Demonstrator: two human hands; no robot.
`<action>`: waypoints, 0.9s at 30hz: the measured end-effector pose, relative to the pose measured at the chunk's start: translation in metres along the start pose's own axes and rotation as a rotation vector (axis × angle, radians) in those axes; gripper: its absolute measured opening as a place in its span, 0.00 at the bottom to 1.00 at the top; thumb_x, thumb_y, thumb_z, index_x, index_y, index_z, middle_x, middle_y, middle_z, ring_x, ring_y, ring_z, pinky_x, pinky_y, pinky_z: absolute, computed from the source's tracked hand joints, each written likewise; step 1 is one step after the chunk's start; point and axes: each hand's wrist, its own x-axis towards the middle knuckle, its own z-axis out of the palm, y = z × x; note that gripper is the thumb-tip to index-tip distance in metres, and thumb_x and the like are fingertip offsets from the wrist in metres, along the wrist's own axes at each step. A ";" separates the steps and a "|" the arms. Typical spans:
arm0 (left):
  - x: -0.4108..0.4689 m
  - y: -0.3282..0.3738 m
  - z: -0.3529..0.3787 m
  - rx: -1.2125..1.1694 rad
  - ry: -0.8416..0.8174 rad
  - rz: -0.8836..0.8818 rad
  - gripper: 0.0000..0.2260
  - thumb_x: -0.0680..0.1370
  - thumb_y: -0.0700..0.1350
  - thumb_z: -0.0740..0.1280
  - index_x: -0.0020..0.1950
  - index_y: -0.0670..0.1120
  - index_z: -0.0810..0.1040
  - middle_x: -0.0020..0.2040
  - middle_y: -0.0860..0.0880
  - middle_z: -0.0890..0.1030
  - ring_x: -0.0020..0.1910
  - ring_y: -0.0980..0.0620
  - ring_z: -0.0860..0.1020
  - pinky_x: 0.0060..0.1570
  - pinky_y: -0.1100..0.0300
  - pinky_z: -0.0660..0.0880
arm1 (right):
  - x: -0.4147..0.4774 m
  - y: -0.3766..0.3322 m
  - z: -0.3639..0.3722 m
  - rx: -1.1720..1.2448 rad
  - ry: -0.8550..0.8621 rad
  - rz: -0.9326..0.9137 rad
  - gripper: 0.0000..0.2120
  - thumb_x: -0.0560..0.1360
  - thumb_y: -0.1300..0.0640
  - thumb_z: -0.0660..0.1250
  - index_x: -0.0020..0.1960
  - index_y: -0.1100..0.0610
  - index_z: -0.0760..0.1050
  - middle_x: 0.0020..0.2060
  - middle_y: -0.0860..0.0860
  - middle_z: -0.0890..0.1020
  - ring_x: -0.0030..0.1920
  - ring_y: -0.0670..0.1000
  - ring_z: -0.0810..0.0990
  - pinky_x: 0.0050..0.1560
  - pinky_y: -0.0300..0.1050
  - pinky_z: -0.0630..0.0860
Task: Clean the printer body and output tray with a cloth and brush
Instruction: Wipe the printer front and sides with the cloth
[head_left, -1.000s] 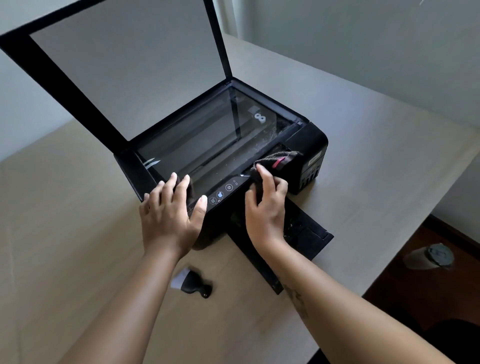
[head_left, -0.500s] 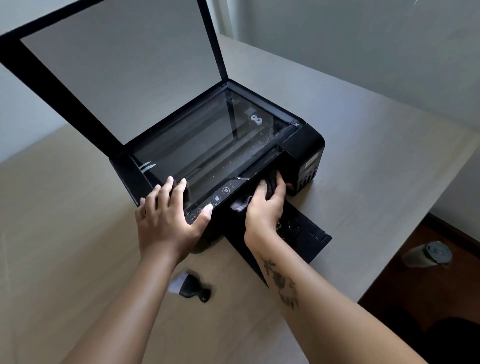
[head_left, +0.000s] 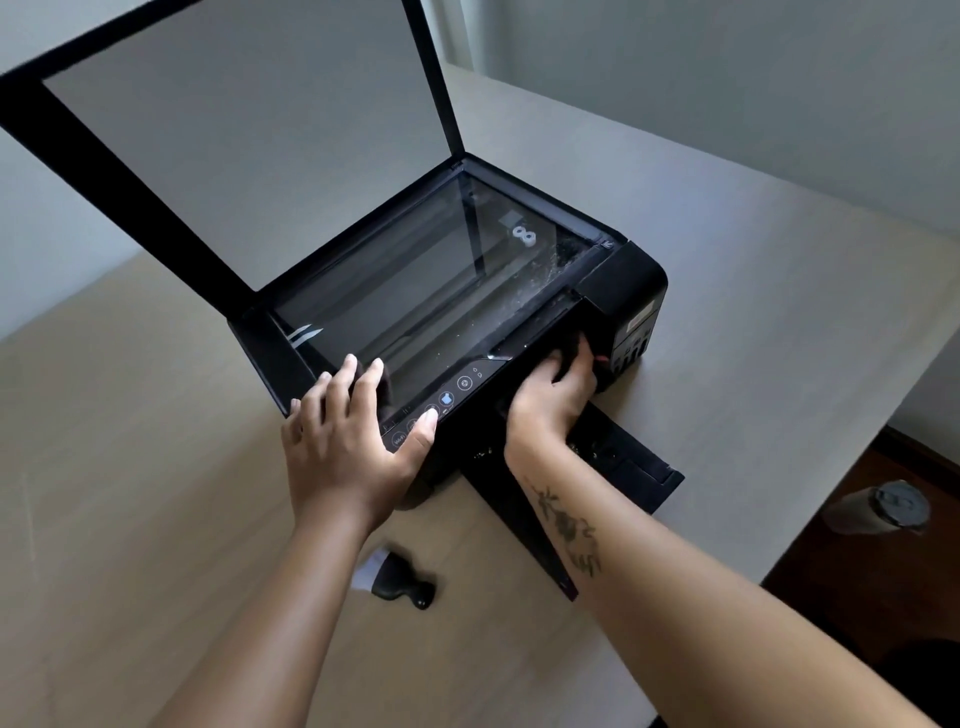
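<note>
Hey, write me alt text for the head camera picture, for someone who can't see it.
A person's right hand holds a dark cloth in the front opening of a black printer, above its output tray, while the left hand rests flat by the control panel. The scanner lid stands open, and a brush lies on the table.

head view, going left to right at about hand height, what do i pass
left hand → right hand → ink tank → bottle
</note>
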 end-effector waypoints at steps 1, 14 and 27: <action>0.000 0.000 0.000 0.001 0.000 -0.001 0.37 0.70 0.72 0.51 0.74 0.54 0.64 0.77 0.50 0.63 0.74 0.46 0.59 0.71 0.45 0.56 | -0.007 0.002 -0.001 0.006 0.003 0.023 0.19 0.81 0.62 0.57 0.72 0.57 0.67 0.68 0.59 0.67 0.68 0.56 0.69 0.58 0.29 0.61; 0.000 -0.001 0.000 0.021 -0.018 0.017 0.36 0.71 0.71 0.50 0.75 0.54 0.62 0.78 0.50 0.61 0.75 0.46 0.57 0.71 0.44 0.56 | -0.050 0.022 -0.001 -0.025 -0.108 -0.183 0.24 0.79 0.69 0.57 0.74 0.61 0.62 0.63 0.61 0.66 0.62 0.51 0.69 0.61 0.21 0.60; 0.000 0.002 -0.004 0.029 -0.021 0.014 0.37 0.71 0.71 0.49 0.75 0.53 0.63 0.77 0.49 0.62 0.75 0.46 0.58 0.71 0.45 0.56 | -0.057 0.016 0.002 -0.034 -0.105 -0.182 0.23 0.78 0.68 0.57 0.73 0.63 0.62 0.62 0.62 0.65 0.62 0.58 0.71 0.60 0.22 0.60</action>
